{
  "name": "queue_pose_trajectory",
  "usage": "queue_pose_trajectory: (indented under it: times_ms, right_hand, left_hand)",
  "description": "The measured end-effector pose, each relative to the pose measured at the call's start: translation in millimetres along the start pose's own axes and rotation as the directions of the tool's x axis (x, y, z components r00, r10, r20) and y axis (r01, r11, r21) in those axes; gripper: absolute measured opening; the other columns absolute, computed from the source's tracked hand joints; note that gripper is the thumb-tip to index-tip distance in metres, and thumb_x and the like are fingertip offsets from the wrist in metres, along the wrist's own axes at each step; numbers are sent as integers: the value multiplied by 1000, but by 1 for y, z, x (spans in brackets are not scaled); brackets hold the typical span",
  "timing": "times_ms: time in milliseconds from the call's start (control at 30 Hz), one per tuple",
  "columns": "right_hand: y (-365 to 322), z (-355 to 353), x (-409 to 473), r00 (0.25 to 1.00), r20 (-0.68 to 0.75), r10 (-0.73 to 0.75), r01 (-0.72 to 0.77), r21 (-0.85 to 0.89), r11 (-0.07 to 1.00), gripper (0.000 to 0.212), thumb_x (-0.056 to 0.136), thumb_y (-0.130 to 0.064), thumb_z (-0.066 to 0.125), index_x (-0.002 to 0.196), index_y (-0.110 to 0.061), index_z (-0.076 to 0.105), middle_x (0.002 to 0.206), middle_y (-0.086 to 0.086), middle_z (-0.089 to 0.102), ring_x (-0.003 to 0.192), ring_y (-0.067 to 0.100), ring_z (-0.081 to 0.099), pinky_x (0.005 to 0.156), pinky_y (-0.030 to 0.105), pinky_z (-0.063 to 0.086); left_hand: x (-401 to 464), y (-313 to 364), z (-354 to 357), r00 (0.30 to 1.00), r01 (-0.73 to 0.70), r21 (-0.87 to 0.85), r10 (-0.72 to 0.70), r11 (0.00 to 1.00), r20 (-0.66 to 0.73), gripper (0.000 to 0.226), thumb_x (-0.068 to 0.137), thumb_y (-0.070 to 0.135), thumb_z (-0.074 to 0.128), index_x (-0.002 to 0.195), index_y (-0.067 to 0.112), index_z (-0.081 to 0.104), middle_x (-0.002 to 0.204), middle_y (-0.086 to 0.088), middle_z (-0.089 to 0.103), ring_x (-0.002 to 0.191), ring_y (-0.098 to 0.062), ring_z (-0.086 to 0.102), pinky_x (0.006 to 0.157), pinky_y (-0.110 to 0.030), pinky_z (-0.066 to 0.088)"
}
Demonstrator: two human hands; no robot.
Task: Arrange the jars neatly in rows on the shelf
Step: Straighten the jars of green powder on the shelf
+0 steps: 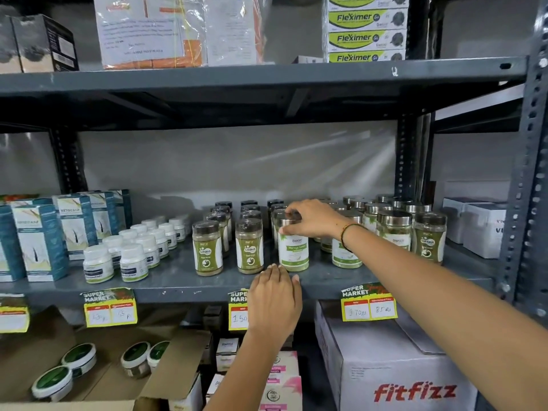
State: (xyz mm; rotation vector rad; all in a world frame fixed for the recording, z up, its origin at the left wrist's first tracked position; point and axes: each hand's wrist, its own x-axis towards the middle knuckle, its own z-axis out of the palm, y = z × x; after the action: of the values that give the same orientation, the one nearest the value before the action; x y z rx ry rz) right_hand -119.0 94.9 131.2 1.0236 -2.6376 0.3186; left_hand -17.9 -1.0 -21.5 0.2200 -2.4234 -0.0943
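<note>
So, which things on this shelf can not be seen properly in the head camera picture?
- Lid of the white-label jar: covered by the right hand.
- Price tag under the shelf edge: its right part is hidden behind the left hand.
- Back-row jars: only dark lids show, labels hidden by the jars in front.
- Label text on the small white bottles: too small to read.

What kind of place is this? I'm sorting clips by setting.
Probably a shop's stock shelving, perhaps a supermarket: a grey slotted metal shelf carries rows of identical green-labelled powder jars, and yellow "Super Market" price tags are stuck on its front edge, with a white "fitfizz" carton below.
</note>
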Motion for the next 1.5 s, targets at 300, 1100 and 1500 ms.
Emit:
queue_pose_trajectory:
  times_ms: [300,1100,1500]
  right_hand:
    - [0,-12,-28,987,-158,-1,16,95,995,56,74,-57,72,119,-25,66,111,-5,71,100,18,66,90,38,54]
    - [158,-119,-160,847,-144,512,-514,29,857,55,62,-66,79,98,-26,68,85,-5,69,76,20,72,61,30,61]
    - [190,-105,-144,768,-63,637,-640,-110,761,53,72,-53,80,105,-14,66,104,8,68,74,21,69,78,40,61]
  left_hand:
    - [0,-2,1,1000,-17,8,17,1000,4,61,97,41,20,119,4,63,122,-13,66,117,-23,58,104,-36,43]
    - [-1,-2,3,1000,-27,27,27,999,14,56,95,38,28,107,2,69,108,-15,72,105,-27,65,93,-40,50]
    - [-1,-3,5,1000,-21,17,21,1000,-2,59,95,40,25,106,4,70,108,-13,72,106,-26,65,93,-39,50]
